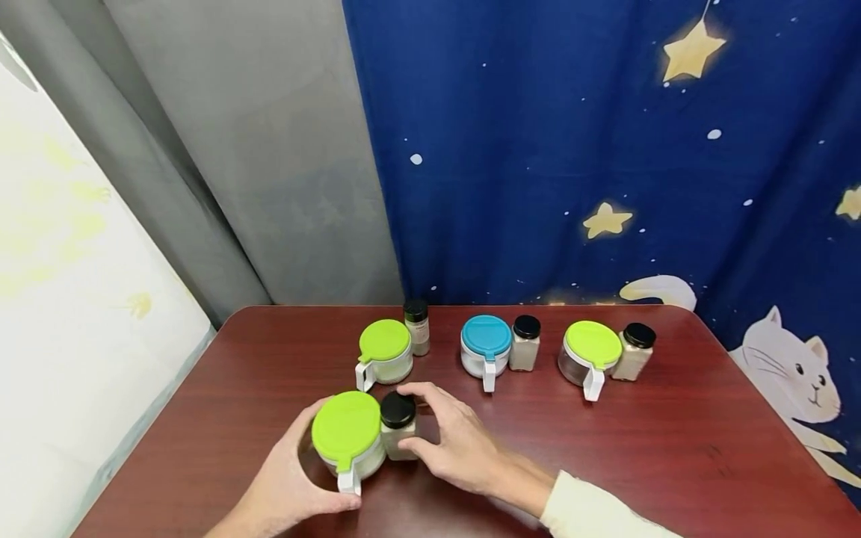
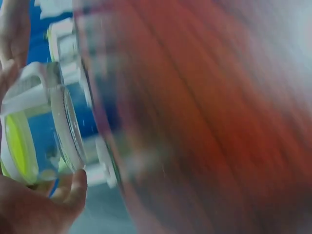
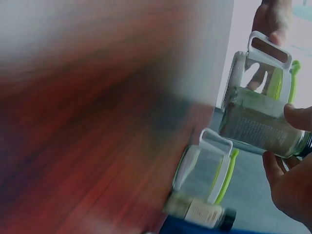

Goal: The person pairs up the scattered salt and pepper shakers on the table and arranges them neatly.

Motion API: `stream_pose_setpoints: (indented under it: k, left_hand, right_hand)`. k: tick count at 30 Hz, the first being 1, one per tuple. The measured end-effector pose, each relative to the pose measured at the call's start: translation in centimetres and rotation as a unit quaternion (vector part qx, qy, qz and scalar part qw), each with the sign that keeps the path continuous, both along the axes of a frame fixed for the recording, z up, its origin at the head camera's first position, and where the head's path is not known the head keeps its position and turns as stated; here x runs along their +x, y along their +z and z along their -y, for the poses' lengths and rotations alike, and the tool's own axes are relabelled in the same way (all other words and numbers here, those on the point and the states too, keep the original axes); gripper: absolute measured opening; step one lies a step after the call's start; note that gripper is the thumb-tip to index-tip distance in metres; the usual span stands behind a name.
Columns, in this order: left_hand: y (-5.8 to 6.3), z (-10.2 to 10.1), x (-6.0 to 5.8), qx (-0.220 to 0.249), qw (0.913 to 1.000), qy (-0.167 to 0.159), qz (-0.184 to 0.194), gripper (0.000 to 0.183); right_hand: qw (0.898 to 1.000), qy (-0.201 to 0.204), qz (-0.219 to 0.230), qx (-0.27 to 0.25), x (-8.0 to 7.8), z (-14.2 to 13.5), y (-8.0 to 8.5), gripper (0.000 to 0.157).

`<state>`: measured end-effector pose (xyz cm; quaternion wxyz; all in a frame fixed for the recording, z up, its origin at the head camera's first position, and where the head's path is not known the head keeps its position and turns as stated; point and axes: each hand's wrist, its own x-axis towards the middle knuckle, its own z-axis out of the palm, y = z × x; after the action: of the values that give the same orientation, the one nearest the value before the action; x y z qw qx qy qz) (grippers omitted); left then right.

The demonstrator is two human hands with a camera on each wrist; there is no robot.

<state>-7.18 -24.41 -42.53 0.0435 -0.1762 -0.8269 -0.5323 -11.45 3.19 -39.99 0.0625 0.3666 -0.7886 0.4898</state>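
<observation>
My left hand (image 1: 282, 478) curls around a handled jar with a lime-green lid (image 1: 347, 427), thumb against the white handle (image 1: 348, 480) and fingers reaching around the far side. My right hand (image 1: 464, 448) pinches a square black-capped shaker bottle (image 1: 397, 439) between thumb and fingers. Jar and bottle are upright, side by side, touching or nearly so; I cannot tell which. Both are over the front part of a reddish-brown table (image 1: 673, 448). From the wrist views I judge them slightly raised, though blur makes this uncertain.

Behind them, toward the far edge, stand three pairs: a smaller-looking green-lidded jar (image 1: 385, 341) with a round black-capped bottle (image 1: 418, 335), a blue-lidded jar (image 1: 486, 336) with a square bottle (image 1: 525, 353), and, farthest right, another green-lidded jar (image 1: 592, 344) with a tilted-looking square bottle (image 1: 632, 360).

I take the step in hand to be handling this fourth pair together. The next move, I judge, calls for keeping both level, setting their bases flat without knocking the jar just behind, then loosening both hands evenly
</observation>
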Motion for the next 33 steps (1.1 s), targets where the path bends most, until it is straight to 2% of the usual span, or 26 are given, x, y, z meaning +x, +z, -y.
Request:
stream_pose_setpoints:
  k: [7,11,16,19,24,27,33]
  left_hand:
    - [0.5,-4.7,0.7,-0.033,0.9970,0.009,0.069,0.118]
    - [0.7,-8.0,0.4,-0.073,0.9962,0.013,0.047,0.120]
    - [0.1,-11.7,-0.1,-0.085,0.9962,-0.014,0.011,0.119]
    - [-0.3,-13.4,0.0,-0.089,0.9954,-0.032,0.013,0.117]
    - [-0.7,-16.0,-0.1,-0.107,0.9934,-0.036,0.020,0.116]
    - [-0.6,-17.8,-0.3,-0.121,0.9918,-0.038,0.017,0.115]
    - [0.0,-21.6,-1.0,-0.154,0.9866,-0.052,0.010,0.112]
  right_hand:
    - [0.998,0.012,0.030,-0.052,1.8,-4.9,-0.6,0.061]
    - [0.996,-0.038,0.056,-0.053,2.9,-7.9,-0.6,0.061]
    - [0.992,-0.092,0.072,-0.037,3.9,-11.6,-0.8,0.060]
    - [0.992,-0.105,0.067,-0.022,4.4,-13.4,-1.0,0.059]
    - [0.992,-0.111,0.061,-0.029,4.8,-15.5,-1.4,0.061]
    - [0.992,-0.114,0.049,-0.034,4.8,-17.1,-1.7,0.064]
    - [0.986,-0.158,0.053,0.016,5.1,-20.3,-1.6,0.070]
